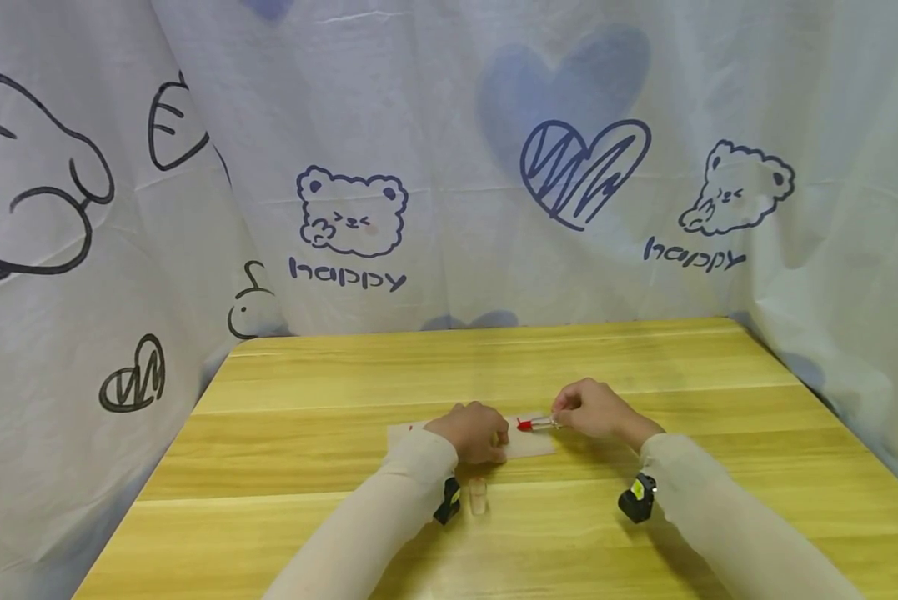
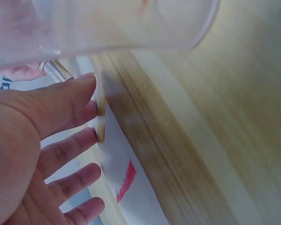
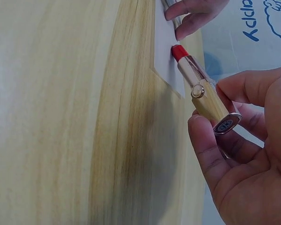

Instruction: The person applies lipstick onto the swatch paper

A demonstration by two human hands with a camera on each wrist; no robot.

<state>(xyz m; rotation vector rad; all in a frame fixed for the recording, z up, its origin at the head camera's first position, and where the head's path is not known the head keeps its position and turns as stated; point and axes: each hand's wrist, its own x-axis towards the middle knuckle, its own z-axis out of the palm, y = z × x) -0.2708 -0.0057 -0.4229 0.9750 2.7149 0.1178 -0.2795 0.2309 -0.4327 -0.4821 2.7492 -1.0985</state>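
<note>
Clear cap (image 2: 131, 28) cut off at top, L wrist cam; base txt (image 3: 224, 125) on lipstick (image 3: 207, 99) too sm

backdrop: white draped sheets (image 1: 449, 100) — bear drawings (image 1: 353, 218), hearts (image 1: 585, 173), "happy" lettering (image 1: 347, 274) | furniture: table (image 1: 306, 375) — yellow wood grain

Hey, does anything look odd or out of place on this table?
Nothing looks spilled or broken. One oddity: the right hand holds a lipstick at the paper, which bears a red smear, perhaps from drawing with it.
</note>
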